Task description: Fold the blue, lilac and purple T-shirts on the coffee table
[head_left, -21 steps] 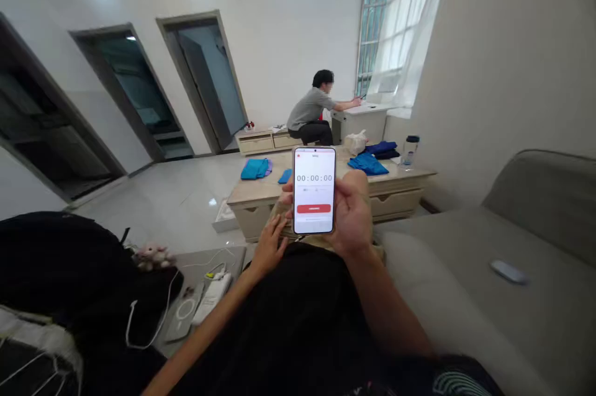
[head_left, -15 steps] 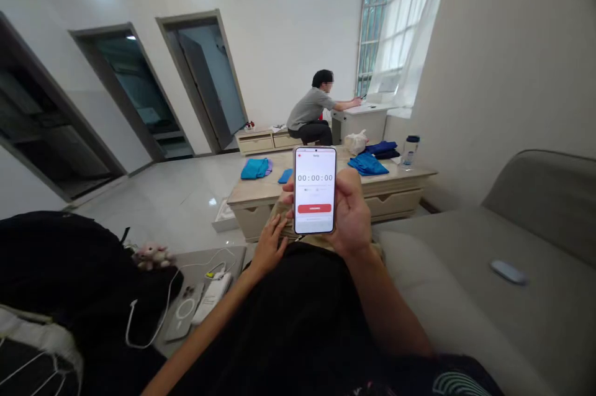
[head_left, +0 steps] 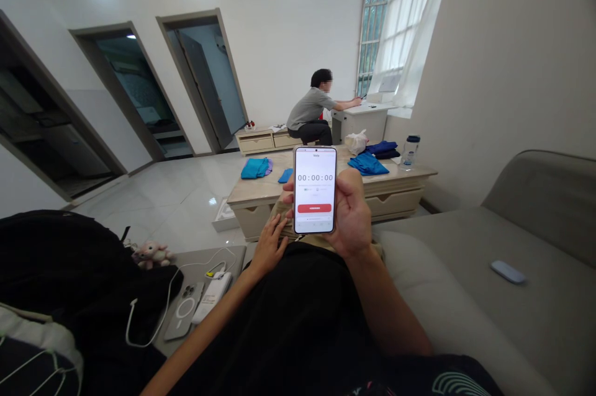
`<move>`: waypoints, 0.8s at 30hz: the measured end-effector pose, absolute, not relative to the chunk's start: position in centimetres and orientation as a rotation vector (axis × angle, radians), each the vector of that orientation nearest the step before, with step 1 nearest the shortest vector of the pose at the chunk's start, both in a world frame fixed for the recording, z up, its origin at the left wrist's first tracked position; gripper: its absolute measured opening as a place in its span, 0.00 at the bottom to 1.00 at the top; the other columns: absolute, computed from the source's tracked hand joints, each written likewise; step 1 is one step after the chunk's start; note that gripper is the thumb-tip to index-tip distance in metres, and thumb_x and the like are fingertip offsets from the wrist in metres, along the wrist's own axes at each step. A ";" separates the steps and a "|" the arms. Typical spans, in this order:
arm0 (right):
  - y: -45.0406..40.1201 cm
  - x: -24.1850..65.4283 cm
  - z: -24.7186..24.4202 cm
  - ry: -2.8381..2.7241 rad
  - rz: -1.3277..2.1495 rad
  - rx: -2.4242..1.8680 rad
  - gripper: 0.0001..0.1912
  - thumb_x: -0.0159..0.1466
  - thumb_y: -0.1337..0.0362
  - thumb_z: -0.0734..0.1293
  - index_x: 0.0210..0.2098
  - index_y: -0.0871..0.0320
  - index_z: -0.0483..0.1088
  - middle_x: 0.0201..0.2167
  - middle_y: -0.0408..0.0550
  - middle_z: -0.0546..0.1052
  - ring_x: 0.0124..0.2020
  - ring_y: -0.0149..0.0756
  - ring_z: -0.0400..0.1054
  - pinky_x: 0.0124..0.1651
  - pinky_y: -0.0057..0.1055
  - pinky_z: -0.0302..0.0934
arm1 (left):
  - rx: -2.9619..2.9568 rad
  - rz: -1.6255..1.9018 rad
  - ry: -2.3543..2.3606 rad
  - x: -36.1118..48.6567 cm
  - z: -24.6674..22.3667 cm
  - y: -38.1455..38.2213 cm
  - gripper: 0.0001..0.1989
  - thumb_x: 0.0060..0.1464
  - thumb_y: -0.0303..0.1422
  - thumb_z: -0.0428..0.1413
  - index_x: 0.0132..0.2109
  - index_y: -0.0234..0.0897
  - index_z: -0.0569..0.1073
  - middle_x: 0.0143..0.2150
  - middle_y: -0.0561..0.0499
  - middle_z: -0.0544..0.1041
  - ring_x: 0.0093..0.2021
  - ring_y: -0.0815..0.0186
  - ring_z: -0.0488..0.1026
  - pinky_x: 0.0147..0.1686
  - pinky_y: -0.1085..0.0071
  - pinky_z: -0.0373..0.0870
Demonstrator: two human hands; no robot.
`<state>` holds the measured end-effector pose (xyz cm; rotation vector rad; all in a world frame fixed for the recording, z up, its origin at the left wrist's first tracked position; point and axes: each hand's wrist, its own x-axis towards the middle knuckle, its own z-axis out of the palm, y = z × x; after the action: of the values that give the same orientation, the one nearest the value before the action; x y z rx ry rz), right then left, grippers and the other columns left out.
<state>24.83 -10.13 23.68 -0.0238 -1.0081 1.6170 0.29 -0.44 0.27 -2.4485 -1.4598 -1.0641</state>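
The right hand [head_left: 351,213] wraps a smartphone [head_left: 315,190], with the palm along the phone's right edge and 4 fingertips curling round to show at its left edge. The left hand [head_left: 269,247] lies open on khaki cloth [head_left: 284,213] over the lap, fingers spread, pinching nothing. It sits just below and left of the smartphone without touching it, so the right hand is the nearer and the only one in contact.

The smartphone stands nearly upright, its long axis running almost straight up and down in view and its screen facing the camera. The screen shows a timer readout [head_left: 315,177] at 00:00:00 above a red button [head_left: 314,208].

Left of the left forearm, a grey laptop [head_left: 209,257] carries a grey phone [head_left: 184,315] with a ring on its back, a white power bank [head_left: 212,293] and a white cable [head_left: 153,321]. A pink plush toy [head_left: 153,254] sits at the laptop's edge beside a black bag [head_left: 60,259]. To the right, a pale blue remote [head_left: 508,272] lies on a grey sofa [head_left: 535,228].

Ahead, a cream table [head_left: 400,175] carries a teal folded garment [head_left: 254,167], a blue folded garment [head_left: 367,164], a white plastic bag [head_left: 356,143] and a clear bottle [head_left: 410,152]. Beyond it, another person [head_left: 310,109] in a grey shirt sits working at a white table [head_left: 358,117] by the window
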 end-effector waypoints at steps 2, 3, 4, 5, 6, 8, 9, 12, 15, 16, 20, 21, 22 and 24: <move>-10.1 24.9 23.7 -1.018 1.609 -0.025 0.30 0.74 0.47 0.59 0.61 0.62 0.78 0.54 0.60 0.85 0.50 0.51 0.82 0.49 0.48 0.80 | -2.453 -1.056 -1.462 0.2 0.3 -0.4 0.29 0.75 0.36 0.52 0.79 0.43 0.65 0.82 0.40 0.61 0.83 0.48 0.56 0.79 0.44 0.58; -10.1 24.9 23.7 -1.021 1.606 -0.028 0.30 0.74 0.48 0.59 0.61 0.62 0.78 0.54 0.60 0.85 0.50 0.50 0.82 0.49 0.47 0.80 | -2.455 -1.052 -1.464 0.2 0.2 -0.4 0.29 0.75 0.36 0.52 0.79 0.43 0.65 0.82 0.40 0.61 0.83 0.48 0.56 0.79 0.43 0.58; -10.1 24.9 23.7 -1.023 1.604 -0.031 0.30 0.74 0.47 0.58 0.61 0.61 0.78 0.54 0.60 0.85 0.50 0.50 0.82 0.49 0.47 0.80 | -2.455 -1.050 -1.468 0.2 0.3 -0.4 0.29 0.75 0.36 0.52 0.79 0.43 0.64 0.82 0.40 0.60 0.83 0.48 0.56 0.79 0.43 0.58; -10.1 24.9 23.7 -1.023 1.602 -0.035 0.30 0.74 0.47 0.58 0.60 0.61 0.78 0.54 0.60 0.85 0.50 0.50 0.82 0.49 0.47 0.80 | -2.455 -1.049 -1.470 0.2 0.3 -0.4 0.29 0.75 0.36 0.52 0.79 0.44 0.64 0.82 0.40 0.61 0.83 0.48 0.56 0.79 0.43 0.59; -10.1 24.8 23.7 -1.023 1.600 -0.039 0.30 0.74 0.47 0.58 0.60 0.61 0.78 0.54 0.60 0.85 0.50 0.50 0.82 0.49 0.47 0.80 | -2.454 -1.048 -1.472 0.2 0.3 -0.5 0.29 0.75 0.36 0.52 0.79 0.44 0.64 0.82 0.41 0.61 0.83 0.48 0.56 0.79 0.43 0.59; -10.1 24.8 23.7 -1.024 1.596 -0.045 0.30 0.74 0.48 0.58 0.60 0.61 0.79 0.54 0.60 0.85 0.50 0.50 0.82 0.49 0.47 0.80 | -2.450 -1.046 -1.473 0.3 0.3 -0.5 0.30 0.75 0.36 0.53 0.79 0.45 0.64 0.82 0.41 0.61 0.82 0.49 0.56 0.79 0.44 0.59; -10.1 24.9 23.7 -1.026 1.594 -0.046 0.30 0.74 0.48 0.58 0.60 0.61 0.79 0.54 0.59 0.85 0.50 0.50 0.82 0.49 0.47 0.80 | -2.448 -1.042 -1.473 0.3 0.3 -0.5 0.30 0.74 0.36 0.53 0.79 0.45 0.64 0.82 0.41 0.61 0.82 0.49 0.56 0.79 0.44 0.59; -10.2 24.9 23.7 -1.028 1.593 -0.038 0.29 0.74 0.48 0.59 0.59 0.61 0.79 0.54 0.59 0.86 0.50 0.50 0.83 0.49 0.47 0.81 | -2.437 -1.031 -1.473 0.3 0.3 -0.5 0.29 0.75 0.36 0.53 0.79 0.44 0.65 0.82 0.40 0.62 0.82 0.48 0.57 0.79 0.44 0.60; -10.2 24.8 23.7 -1.017 1.597 -0.030 0.29 0.74 0.48 0.58 0.59 0.61 0.79 0.53 0.59 0.86 0.50 0.50 0.83 0.48 0.46 0.81 | -2.437 -1.038 -1.468 0.3 0.3 -0.5 0.29 0.75 0.36 0.53 0.79 0.44 0.65 0.81 0.40 0.63 0.81 0.48 0.58 0.79 0.44 0.60; -10.1 24.8 23.7 -1.014 1.598 -0.032 0.29 0.75 0.48 0.58 0.59 0.61 0.79 0.54 0.59 0.86 0.50 0.50 0.83 0.48 0.46 0.81 | -2.440 -1.042 -1.465 0.3 0.3 -0.5 0.29 0.75 0.36 0.53 0.78 0.44 0.65 0.81 0.40 0.63 0.81 0.48 0.58 0.79 0.44 0.60; -10.0 24.7 23.6 -0.998 1.598 -0.054 0.30 0.74 0.48 0.58 0.61 0.61 0.78 0.54 0.60 0.86 0.50 0.51 0.83 0.49 0.48 0.81 | -2.452 -1.056 -1.462 0.3 0.3 -0.4 0.30 0.74 0.36 0.53 0.79 0.44 0.65 0.81 0.39 0.62 0.82 0.47 0.58 0.78 0.43 0.60; -10.0 24.7 23.6 -0.989 1.599 -0.061 0.30 0.74 0.48 0.58 0.62 0.61 0.78 0.54 0.60 0.86 0.51 0.51 0.83 0.50 0.49 0.81 | -2.454 -1.059 -1.464 0.3 0.2 -0.4 0.30 0.74 0.36 0.53 0.79 0.44 0.65 0.81 0.40 0.62 0.82 0.47 0.57 0.78 0.43 0.61; -10.0 24.6 23.5 -0.979 1.602 -0.068 0.30 0.74 0.48 0.58 0.62 0.61 0.78 0.54 0.60 0.85 0.51 0.52 0.83 0.51 0.50 0.80 | -2.454 -1.062 -1.468 0.3 0.2 -0.4 0.30 0.74 0.36 0.53 0.79 0.44 0.64 0.82 0.40 0.62 0.82 0.47 0.57 0.78 0.43 0.60; -9.9 24.6 23.5 -0.954 1.611 -0.082 0.31 0.73 0.49 0.58 0.63 0.61 0.77 0.54 0.61 0.85 0.52 0.52 0.83 0.52 0.51 0.80 | -2.455 -1.063 -1.477 0.3 0.3 -0.4 0.30 0.74 0.35 0.53 0.79 0.45 0.64 0.82 0.40 0.61 0.82 0.48 0.57 0.79 0.42 0.60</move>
<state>24.58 -9.92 23.50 -0.0818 -0.9542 1.6112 0.33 -0.43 0.29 -2.4552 -1.4767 -1.0632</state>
